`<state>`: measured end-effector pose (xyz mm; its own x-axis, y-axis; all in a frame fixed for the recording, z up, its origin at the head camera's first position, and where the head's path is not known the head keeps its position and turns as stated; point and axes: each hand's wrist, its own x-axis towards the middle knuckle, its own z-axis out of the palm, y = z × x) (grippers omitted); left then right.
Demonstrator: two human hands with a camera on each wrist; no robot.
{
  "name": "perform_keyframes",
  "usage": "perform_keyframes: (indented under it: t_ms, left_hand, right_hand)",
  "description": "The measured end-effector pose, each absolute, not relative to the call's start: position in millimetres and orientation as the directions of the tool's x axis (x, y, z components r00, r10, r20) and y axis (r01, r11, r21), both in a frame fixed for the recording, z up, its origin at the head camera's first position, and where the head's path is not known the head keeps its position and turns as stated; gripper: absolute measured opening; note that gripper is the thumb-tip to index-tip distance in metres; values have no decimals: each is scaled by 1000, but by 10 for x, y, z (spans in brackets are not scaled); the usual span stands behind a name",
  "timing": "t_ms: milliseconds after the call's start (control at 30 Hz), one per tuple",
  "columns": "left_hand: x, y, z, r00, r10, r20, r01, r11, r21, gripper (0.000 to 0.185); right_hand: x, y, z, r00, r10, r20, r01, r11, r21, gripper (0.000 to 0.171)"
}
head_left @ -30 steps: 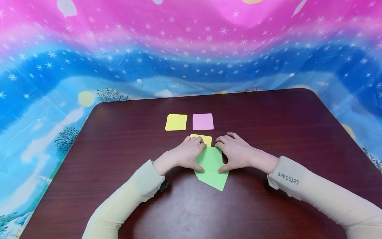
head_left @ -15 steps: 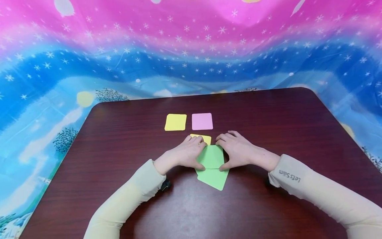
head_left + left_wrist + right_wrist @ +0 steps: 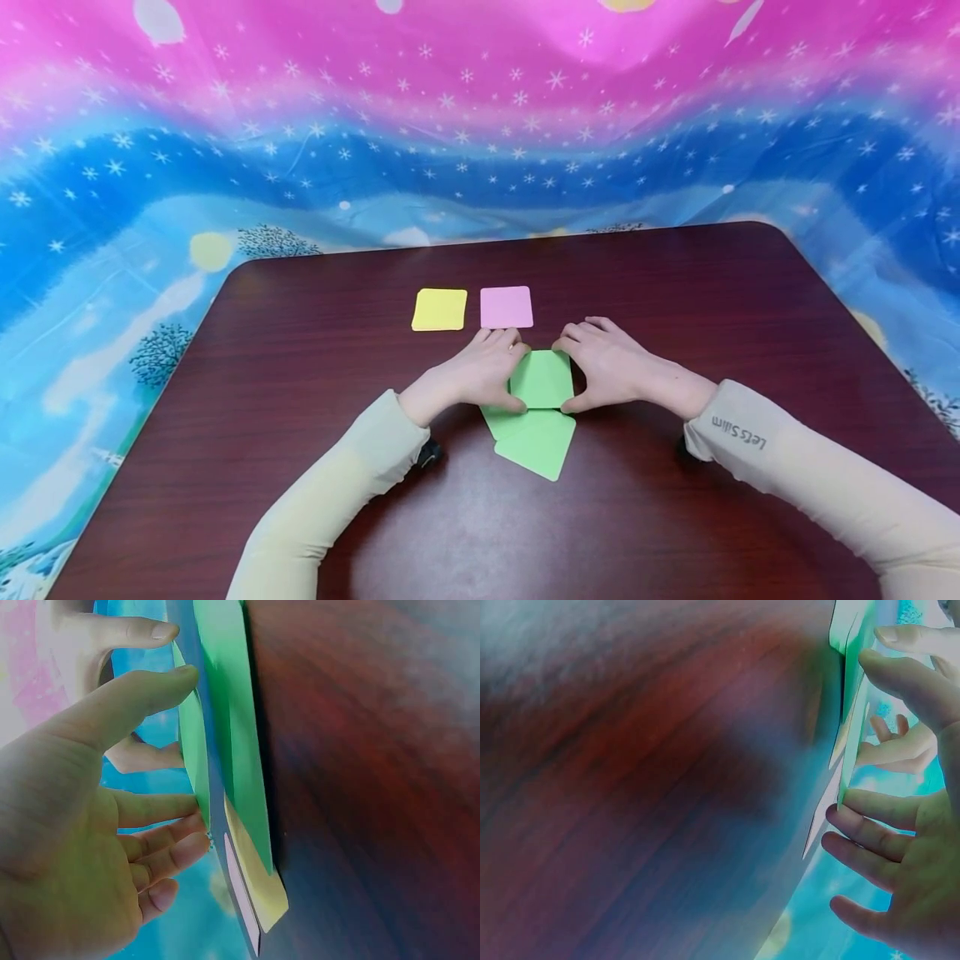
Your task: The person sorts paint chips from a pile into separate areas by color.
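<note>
Against the starry backdrop, on the dark table (image 3: 300, 400), the left hand (image 3: 472, 375) and right hand (image 3: 611, 367) pinch a green square (image 3: 542, 379) by its sides, now lifted farther over the other green sheet (image 3: 536, 442), hiding a yellow one.
</note>
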<state>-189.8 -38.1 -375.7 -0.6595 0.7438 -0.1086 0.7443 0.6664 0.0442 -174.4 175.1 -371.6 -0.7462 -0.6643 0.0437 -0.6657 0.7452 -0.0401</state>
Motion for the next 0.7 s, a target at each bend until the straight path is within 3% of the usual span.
perform_keyframes:
  t_ms: [700]
  left_hand:
    - [-2074, -310, -3759, -676, 733, -79, 724, 681, 110, 85]
  right_hand:
    - [-1877, 1960, -3659, -792, -609, 31, -610, 792, -29, 72]
